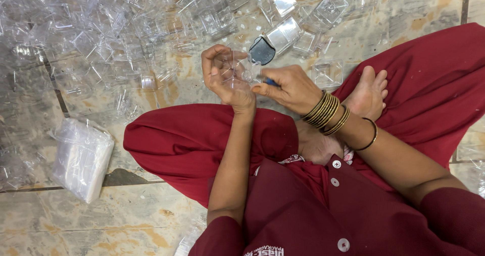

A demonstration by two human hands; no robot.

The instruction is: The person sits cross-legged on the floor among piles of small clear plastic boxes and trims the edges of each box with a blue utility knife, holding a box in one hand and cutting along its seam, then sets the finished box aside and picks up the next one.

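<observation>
I sit cross-legged on a tiled floor in dark red clothes. My left hand grips a small clear plastic box held above my knee. My right hand, with gold bangles on the wrist, pinches a small blue-handled tool against the box's right side. A dark blue-grey round piece shows just above the two hands, touching the clear box; whether it is part of the tool I cannot tell. My bare foot rests to the right of the hands.
A large heap of clear plastic boxes and lids covers the floor ahead and to the left. A stack of clear plastic bags lies on the floor at my left. One single clear box sits near my foot.
</observation>
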